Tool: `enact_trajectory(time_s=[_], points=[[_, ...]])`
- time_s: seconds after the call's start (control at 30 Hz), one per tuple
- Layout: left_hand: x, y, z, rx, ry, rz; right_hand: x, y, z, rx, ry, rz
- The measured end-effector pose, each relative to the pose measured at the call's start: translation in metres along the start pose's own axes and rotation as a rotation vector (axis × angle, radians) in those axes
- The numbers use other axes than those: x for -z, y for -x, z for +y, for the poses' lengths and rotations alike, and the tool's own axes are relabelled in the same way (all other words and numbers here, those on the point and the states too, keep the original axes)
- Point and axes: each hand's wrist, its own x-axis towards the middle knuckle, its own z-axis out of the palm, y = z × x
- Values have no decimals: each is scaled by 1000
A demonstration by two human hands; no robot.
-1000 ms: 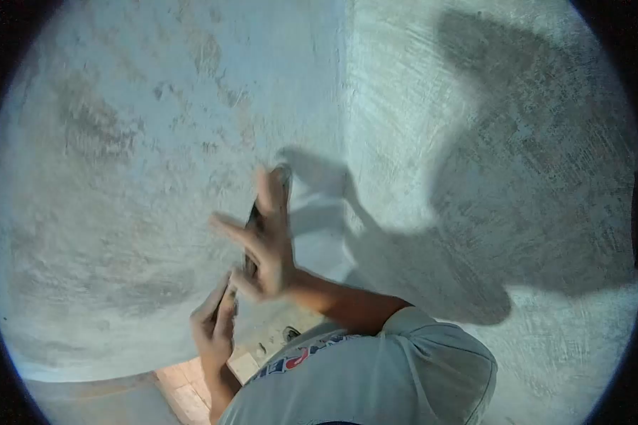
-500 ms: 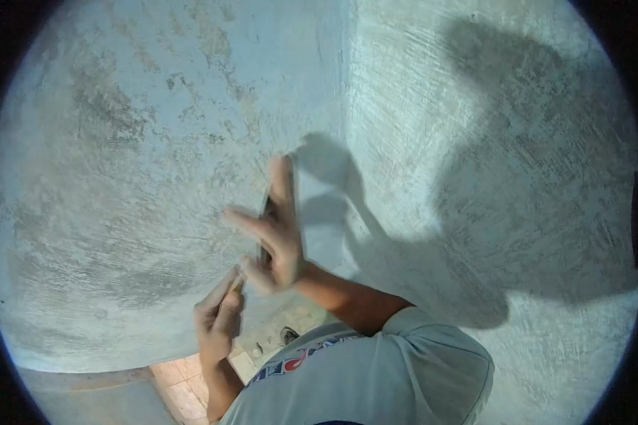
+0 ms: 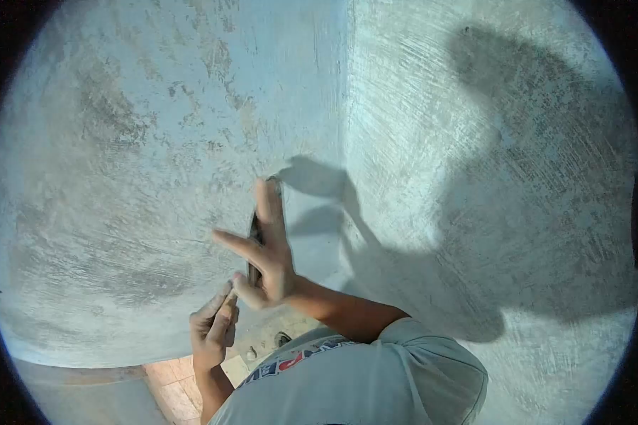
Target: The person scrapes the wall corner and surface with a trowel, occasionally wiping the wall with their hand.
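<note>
My right hand [image 3: 275,258] lies along a dark, narrow flat tool [image 3: 254,230] close against the bluish wall [image 3: 156,205]. Its fingers are stretched out and spread, with one pointing off to the left. The tool's dark edge shows between these fingers; much of the rest is hidden under the hand. Lower and to the left, my left hand [image 3: 210,333] is closed, its fingertips meeting near the tool's lower end and my right hand's lowest finger. A small yellowish-brown piece, like a handle, shows between the left fingers.
A corner [image 3: 346,142] joins this wall to a rough, streaked wall [image 3: 418,142] on the right. Shadows of my head and arms fall there. Below are floor tiles [image 3: 177,386] and a shoe [image 3: 282,338], beside my light shirt [image 3: 361,382].
Both hands and the tool have moved down and slightly left along the wall. The shadow of the right hand has dropped with them.
</note>
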Motion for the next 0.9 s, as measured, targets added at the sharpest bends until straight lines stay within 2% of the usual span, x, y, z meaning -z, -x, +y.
enact_trajectory(time_s=[0.07,0.13,0.17,0.23,0.27,0.37,0.43,0.53,0.63,0.7,0.73,0.83,0.9], points=[[-30,-24,8,13,-105,36,26,-15,23,41,43,59],[-56,-70,18,-60,-101,-118,63,-43,45,64,145,131],[-55,-70,18,-98,-111,-113,66,-46,38,17,124,148],[-54,-77,20,-196,-129,-119,54,-48,44,65,193,178],[-44,-70,13,-92,-114,-111,50,-42,38,48,199,136],[-22,-34,6,1,-13,-73,28,-20,14,35,134,34],[-6,-12,-9,-26,35,-24,4,0,-1,12,113,-22],[-1,-4,-14,12,-10,-7,6,0,-3,-14,18,-43],[-47,-46,1,-141,-148,-17,47,-36,26,44,85,62],[-59,-56,16,-154,-161,-68,70,-47,30,10,56,54],[-61,-59,24,-172,-171,-107,66,-48,34,60,81,86],[-38,-37,25,-34,-83,-51,41,-40,9,7,148,1],[-11,-10,19,-30,-62,4,14,-33,-17,-5,99,-69]])
